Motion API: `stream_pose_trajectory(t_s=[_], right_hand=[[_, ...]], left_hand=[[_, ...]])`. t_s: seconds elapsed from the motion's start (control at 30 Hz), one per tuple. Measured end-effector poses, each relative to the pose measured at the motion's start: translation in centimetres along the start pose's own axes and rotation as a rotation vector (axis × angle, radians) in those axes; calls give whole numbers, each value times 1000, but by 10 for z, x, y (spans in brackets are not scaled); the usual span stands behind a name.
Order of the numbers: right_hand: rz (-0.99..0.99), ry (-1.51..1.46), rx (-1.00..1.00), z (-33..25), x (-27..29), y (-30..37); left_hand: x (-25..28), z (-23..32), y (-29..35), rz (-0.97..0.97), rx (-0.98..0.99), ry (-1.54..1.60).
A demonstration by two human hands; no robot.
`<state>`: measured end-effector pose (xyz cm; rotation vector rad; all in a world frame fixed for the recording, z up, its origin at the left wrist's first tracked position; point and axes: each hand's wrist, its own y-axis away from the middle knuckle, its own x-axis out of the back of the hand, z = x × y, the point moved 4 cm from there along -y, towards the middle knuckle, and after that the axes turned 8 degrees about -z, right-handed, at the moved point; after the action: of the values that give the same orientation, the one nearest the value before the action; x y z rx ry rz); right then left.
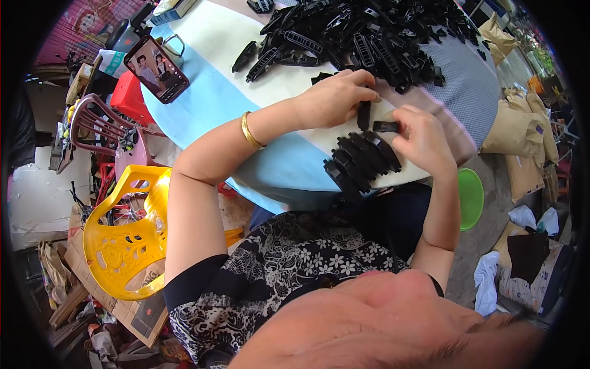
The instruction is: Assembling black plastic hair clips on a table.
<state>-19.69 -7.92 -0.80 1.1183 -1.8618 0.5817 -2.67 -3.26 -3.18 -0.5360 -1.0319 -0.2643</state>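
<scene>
From the head cam, we see the person's L hand point(338, 101) over the table point(246, 101), grip pinched nearly closed on the top end of a black plastic piece point(364, 115), which points down toward the body. The R hand point(424, 138) has its grip closed w/ thumb & fingers on one end of a 2nd black piece point(386, 126), held approx. crosswise just beside the 1st; we can't tell if the two touch. Just below both, nr the table's edge, we've a packed row of black parts point(361, 158) side by side. Beyond the hands, we see a big heap of black plastic parts point(369, 37), some slotted like ladders. Also on the table, far L: a smartphone point(156, 69) w/ lit screen, tilted. Off the table: yellow plastic chair point(126, 234) on the L, green basin point(471, 200) on the R.
</scene>
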Motion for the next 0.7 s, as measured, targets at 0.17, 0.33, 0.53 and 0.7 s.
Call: stream_pose_trajectory(t_s=[0.17, 0.33, 0.53, 0.7], right_hand=[[253, -197, 69, 2, 6, -7], [269, 79, 85, 4, 7, -4], [220, 168, 76, 8, 10, 0], [253, 120, 173, 4, 3, -11]], left_hand=[[-1, 0, -9, -42, 85, 64], [-3, 0, -3, 56, 213, 117], [3, -3, 3, 51, 241, 165], [-2, 7, -1, 86, 208, 193]])
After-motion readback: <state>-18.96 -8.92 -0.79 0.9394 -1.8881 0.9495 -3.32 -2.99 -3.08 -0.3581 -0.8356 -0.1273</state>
